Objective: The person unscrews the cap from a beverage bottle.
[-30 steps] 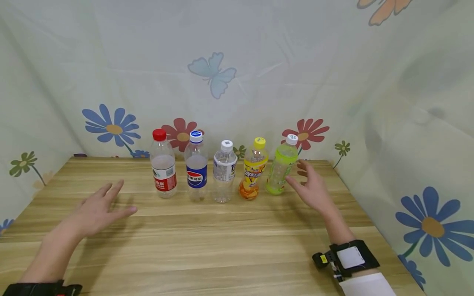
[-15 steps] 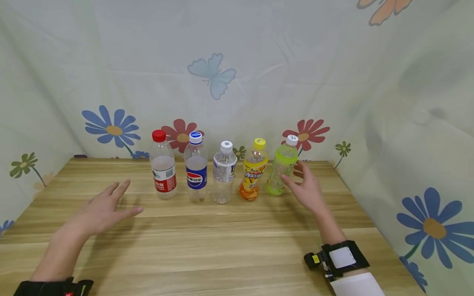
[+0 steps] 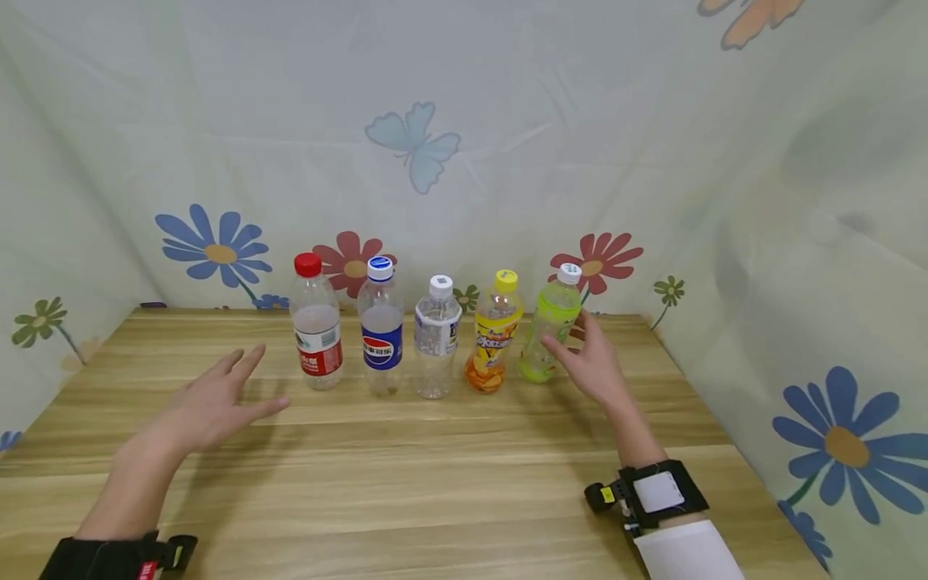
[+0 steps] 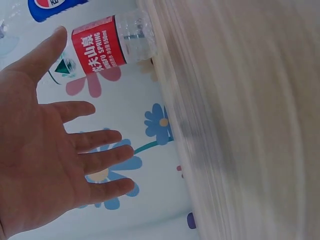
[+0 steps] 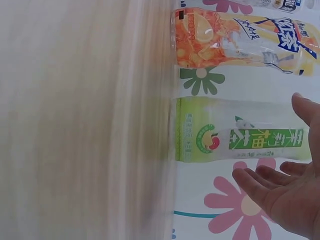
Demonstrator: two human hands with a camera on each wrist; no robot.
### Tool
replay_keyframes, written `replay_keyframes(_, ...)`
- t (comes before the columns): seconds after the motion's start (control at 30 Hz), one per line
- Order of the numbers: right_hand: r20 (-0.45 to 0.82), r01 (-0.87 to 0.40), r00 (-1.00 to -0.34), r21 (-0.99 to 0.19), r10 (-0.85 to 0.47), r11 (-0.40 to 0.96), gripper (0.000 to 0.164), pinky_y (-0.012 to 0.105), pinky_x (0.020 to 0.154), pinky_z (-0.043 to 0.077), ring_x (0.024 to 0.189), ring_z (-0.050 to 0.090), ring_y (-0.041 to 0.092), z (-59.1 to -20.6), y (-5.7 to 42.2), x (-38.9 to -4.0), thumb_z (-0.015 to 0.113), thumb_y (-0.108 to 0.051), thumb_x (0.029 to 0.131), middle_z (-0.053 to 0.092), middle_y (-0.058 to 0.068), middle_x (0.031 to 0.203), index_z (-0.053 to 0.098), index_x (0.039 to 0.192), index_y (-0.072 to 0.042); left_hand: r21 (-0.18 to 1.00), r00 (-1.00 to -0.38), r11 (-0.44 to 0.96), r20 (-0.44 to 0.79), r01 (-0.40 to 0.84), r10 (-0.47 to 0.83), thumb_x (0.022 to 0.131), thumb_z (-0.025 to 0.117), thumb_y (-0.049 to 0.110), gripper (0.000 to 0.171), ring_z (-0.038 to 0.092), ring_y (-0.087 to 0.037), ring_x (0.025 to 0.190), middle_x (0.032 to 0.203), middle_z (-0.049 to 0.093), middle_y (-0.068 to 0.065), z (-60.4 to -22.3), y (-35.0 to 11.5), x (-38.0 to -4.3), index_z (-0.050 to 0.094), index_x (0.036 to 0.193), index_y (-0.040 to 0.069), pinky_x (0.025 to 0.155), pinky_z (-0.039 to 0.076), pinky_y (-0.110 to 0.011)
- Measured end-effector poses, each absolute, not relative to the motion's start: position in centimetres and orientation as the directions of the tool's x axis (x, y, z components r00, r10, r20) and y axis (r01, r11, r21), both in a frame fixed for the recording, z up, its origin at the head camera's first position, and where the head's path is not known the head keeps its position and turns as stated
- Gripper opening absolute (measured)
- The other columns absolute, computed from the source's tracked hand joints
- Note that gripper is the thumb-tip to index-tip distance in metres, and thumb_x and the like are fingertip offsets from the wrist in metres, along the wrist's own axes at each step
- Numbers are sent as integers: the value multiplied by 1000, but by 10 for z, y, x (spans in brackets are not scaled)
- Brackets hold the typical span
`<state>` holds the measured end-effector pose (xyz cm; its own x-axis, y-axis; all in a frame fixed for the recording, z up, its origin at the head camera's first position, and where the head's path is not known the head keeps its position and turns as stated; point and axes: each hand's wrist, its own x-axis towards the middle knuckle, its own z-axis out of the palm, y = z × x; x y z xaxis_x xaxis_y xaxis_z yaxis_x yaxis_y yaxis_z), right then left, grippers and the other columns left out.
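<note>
Several plastic bottles stand upright in a row on the wooden table. At the left end is a red-capped water bottle (image 3: pixel 316 338), then a Pepsi bottle (image 3: pixel 381 330) with a blue label. A clear white-capped bottle (image 3: pixel 437 342) is in the middle, followed by a yellow-capped iced tea bottle (image 3: pixel 493 338). The green-labelled tea bottle (image 3: pixel 551 330) ends the row on the right. My right hand (image 3: pixel 593 362) is beside this green bottle, thumb and fingers spread around its right side. My left hand (image 3: pixel 210 403) hovers left of the red-capped bottle, fingers spread, holding nothing.
The wooden table (image 3: pixel 435 499) runs up to a hanging cloth (image 3: pixel 507 161) printed with flowers and butterflies, just behind the bottles. More cloth hangs at the left and right sides. Each wrist wears a black strap with a camera.
My right hand has shifted left, closer to the green tea bottle. My left hand has moved right, towards the red-capped bottle. The bottles stay in place.
</note>
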<state>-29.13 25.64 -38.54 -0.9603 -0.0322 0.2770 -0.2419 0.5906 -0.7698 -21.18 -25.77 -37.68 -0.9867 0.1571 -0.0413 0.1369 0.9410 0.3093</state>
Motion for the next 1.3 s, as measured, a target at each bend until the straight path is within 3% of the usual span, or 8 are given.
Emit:
replay_keyframes(0.3,272,-233,-962,-787,-18,571,78,43,94,46,132,42,33,-385,246,-297,66,-43,93,39,10,145,25,151,-12,296,-984,943,-46,150,171,84,50,77,107,25,-61,128,147,21,-36,-374,-251,-219,24,154,0,94,20,-74)
replay_keyframes(0.7,260,-210,-965,-787,3,581,73,44,94,46,128,44,34,-380,251,-298,62,-43,96,41,12,143,27,150,-10,283,-981,946,-62,157,182,82,49,79,109,24,-58,131,147,21,-36,-369,-238,-224,26,153,-1,95,21,-73)
replay_keyframes(1.3,291,-228,-956,-778,14,585,75,44,92,47,122,49,34,-366,261,-288,67,-43,93,46,15,136,31,146,-4,267,-982,952,-75,148,173,81,51,80,109,29,-61,126,144,25,-38,-360,-238,-213,35,148,-4,90,27,-73)
